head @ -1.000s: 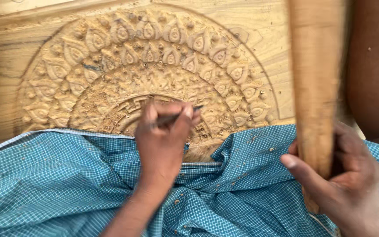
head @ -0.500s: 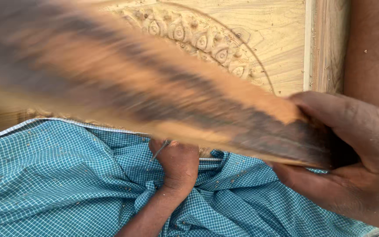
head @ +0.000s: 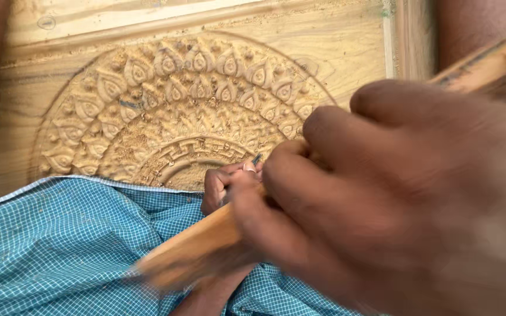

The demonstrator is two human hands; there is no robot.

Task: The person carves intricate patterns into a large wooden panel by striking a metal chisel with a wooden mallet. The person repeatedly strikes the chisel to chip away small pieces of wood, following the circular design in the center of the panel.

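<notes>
- I see my right hand (head: 393, 193) large and blurred close to the camera; its fingers are wrapped tight round a wooden mallet (head: 200, 246) that slants across the view
- my left hand (head: 226, 184) sits behind it, pinched closed on a thin chisel (head: 256, 159); the tip meets the carved wooden panel (head: 177, 105) at the rosette's inner ring
- blue checked cloth (head: 60, 246) covers the panel's near edge

No packages, labels, signs or screens apparently.

Blue checked cloth (head: 60, 246) lies w/ sawdust over lap.
</notes>
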